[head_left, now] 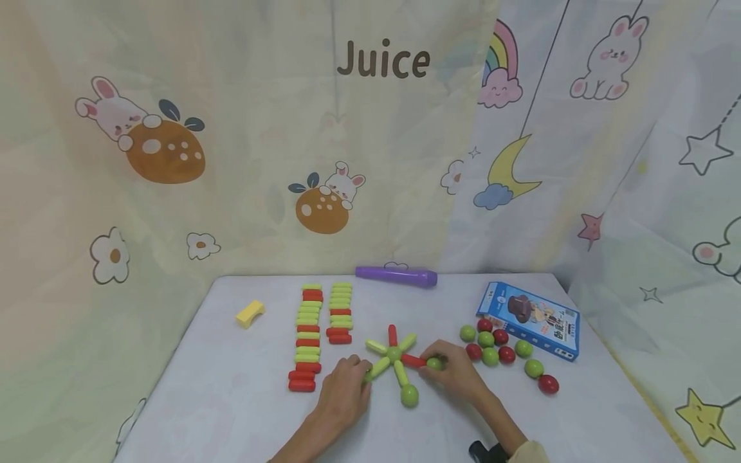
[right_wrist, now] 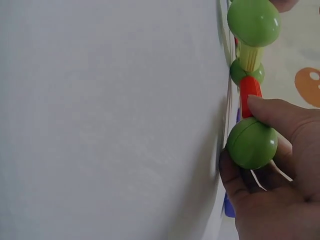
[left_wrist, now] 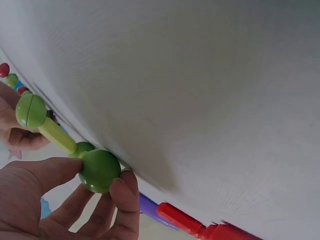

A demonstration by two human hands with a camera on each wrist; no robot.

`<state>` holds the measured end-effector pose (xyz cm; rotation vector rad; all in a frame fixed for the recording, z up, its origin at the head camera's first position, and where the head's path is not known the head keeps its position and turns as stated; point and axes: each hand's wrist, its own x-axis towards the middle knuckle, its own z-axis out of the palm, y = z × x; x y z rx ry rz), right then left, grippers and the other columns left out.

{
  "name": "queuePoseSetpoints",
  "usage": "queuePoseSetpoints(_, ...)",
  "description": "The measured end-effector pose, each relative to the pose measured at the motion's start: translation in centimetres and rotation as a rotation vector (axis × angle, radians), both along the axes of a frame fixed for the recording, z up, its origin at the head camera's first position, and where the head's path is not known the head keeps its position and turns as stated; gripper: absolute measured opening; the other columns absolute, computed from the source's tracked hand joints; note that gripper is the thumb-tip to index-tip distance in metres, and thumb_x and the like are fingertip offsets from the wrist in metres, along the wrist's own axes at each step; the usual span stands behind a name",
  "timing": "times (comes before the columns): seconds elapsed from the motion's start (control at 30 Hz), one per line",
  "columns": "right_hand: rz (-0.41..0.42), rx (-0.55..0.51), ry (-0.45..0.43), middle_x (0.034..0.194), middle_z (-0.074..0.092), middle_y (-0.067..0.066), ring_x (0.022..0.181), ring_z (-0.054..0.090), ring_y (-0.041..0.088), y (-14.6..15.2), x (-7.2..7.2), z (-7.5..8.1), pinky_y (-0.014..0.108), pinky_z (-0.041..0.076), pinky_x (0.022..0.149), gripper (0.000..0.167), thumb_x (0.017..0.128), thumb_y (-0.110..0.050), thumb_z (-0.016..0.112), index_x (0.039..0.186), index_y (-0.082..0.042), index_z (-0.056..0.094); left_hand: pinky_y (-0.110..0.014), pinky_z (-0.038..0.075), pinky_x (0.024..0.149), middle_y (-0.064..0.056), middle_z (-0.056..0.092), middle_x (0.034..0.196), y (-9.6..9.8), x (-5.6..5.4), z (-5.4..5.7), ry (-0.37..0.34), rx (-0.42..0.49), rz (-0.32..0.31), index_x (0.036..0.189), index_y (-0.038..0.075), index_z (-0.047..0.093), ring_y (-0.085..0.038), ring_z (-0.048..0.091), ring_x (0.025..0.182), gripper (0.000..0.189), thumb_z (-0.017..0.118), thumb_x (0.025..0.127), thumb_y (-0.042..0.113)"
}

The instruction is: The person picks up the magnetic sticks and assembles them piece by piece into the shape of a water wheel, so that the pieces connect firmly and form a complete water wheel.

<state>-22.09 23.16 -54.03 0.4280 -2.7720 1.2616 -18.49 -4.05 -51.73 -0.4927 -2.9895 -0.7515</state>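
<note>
Gripping one ball each, both hands were on the star-shaped toy [head_left: 394, 354] near the front middle of the white table [head_left: 226, 399]. Left hand [head_left: 346, 391]: thumb and fingertips pinched round a green ball [left_wrist: 101, 171] at the outer end of the lower-left lime rod. Right hand [head_left: 460, 373]: fingers curled round another green ball [right_wrist: 252, 143] at the end of the right-hand red rod [head_left: 413, 361], thumb on the rod by the joint. Toy lay flat, six rods round a green centre, a third ball [head_left: 409, 395] on the rod nearest the person. Two columns of loose red and lime rods [head_left: 308, 328] lay to the left, yellow block [head_left: 251, 314] beyond them. Loose red and green balls [head_left: 489, 356] lay right, by the blue box [head_left: 535, 318]. Purple stick [head_left: 396, 276] lay along the back edge.
</note>
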Motion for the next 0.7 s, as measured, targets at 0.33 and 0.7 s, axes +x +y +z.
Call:
queuePoseSetpoints(0.33, 0.046, -0.068, -0.034, 0.108, 0.078, -0.008, 0.103, 0.073, 0.013, 0.0, 0.6, 0.2, 0.025, 0.058, 0.095, 0.032, 0.086, -0.015, 0.091, 0.116, -0.015, 0.079, -0.033, 0.059, 0.077, -0.005, 0.069, 0.104, -0.2, -0.1, -0.1, 0.027, 0.008, -0.020, 0.123, 0.005, 0.078, -0.016, 0.059, 0.089, 0.031, 0.084, 0.095, 0.017)
queuePoseSetpoints(0.7, 0.067, 0.065, -0.055, 0.105, 0.078, -0.010, 0.097, 0.070, 0.010, 0.1, 1.3, 0.9, 0.026, 0.059, 0.088, 0.036, 0.083, -0.020, 0.094, 0.116, -0.017, 0.079, -0.035, 0.061, 0.084, -0.005, 0.067, 0.110, -0.2, -0.2, -0.3, 0.062, 0.067, -0.007, 0.126, 0.004, 0.075, -0.018, 0.062, 0.097, 0.033, 0.084, 0.095, 0.011)
